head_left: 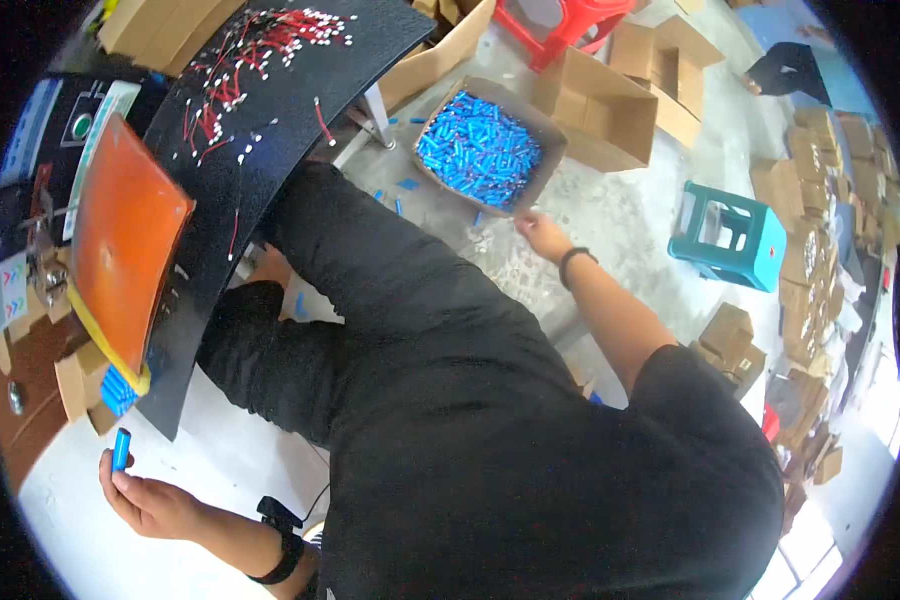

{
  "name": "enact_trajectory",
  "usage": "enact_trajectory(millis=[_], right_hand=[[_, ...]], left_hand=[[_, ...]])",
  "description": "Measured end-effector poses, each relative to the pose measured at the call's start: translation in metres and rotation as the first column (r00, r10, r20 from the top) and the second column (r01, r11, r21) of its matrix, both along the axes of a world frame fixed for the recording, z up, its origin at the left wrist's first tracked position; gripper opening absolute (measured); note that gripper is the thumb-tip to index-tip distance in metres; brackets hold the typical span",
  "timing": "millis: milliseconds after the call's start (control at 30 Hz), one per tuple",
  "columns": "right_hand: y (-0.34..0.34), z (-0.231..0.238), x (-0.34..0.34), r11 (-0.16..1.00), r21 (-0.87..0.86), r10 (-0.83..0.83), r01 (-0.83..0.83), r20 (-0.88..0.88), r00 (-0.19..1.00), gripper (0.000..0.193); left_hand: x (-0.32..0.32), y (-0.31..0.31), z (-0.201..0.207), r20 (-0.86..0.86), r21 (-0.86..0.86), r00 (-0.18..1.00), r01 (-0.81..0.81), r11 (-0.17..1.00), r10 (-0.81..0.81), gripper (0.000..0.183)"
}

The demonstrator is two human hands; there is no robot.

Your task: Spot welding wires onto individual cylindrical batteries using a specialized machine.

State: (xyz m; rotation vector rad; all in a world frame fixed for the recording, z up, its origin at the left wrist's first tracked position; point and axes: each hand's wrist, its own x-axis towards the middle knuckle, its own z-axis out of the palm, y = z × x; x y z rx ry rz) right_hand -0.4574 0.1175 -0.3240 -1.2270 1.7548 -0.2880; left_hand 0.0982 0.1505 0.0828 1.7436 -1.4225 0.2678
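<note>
A blue cylindrical battery cell stands upright in my left hand, its fingers closed round the lower part. It is just below the corner of the black table. On my right, a cardboard box on the floor holds a heap of blue battery cells. My right hand is at the near corner of this box, its fingers closed on the cardboard edge. The fingertips are partly hidden there.
Red and black wire leads with white connectors lie across the black table. An orange panel leans at the left, near a small carton of blue cells. A teal stool, open boxes and loose cells are on the floor.
</note>
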Motion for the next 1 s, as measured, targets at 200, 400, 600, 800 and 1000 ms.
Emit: enact_trajectory(millis=[200,400,600,800,1000], right_hand=[[-0.027,0.012,-0.035,0.996,-0.088,-0.009,0.004,-0.060,0.998,0.032],[-0.010,0.047,-0.006,0.988,0.002,0.151,-0.153,-0.171,0.974,0.036],[-0.019,0.089,0.013,0.987,-0.159,0.012,-0.027,-0.092,0.996,0.027],[-0.072,0.215,0.107,0.870,-0.478,-0.095,0.118,0.071,0.993,0.015],[-0.157,0.296,0.176,0.640,-0.768,0.128,-0.033,0.065,0.990,0.010]], left_hand=[[0.001,0.029,-0.020,-0.083,-0.038,0.996,-0.018,0.999,0.014,0.026],[0.021,0.038,-0.026,-0.187,-0.202,0.979,0.044,0.978,-0.083,0.025],[0.004,0.022,-0.039,-0.426,-0.239,0.848,0.231,0.943,-0.315,0.016],[-0.047,0.037,-0.085,-0.536,0.461,0.575,0.813,0.356,-0.618,0.024],[-0.044,0.033,-0.101,-0.561,0.629,0.602,0.756,0.179,-0.568,0.021]])
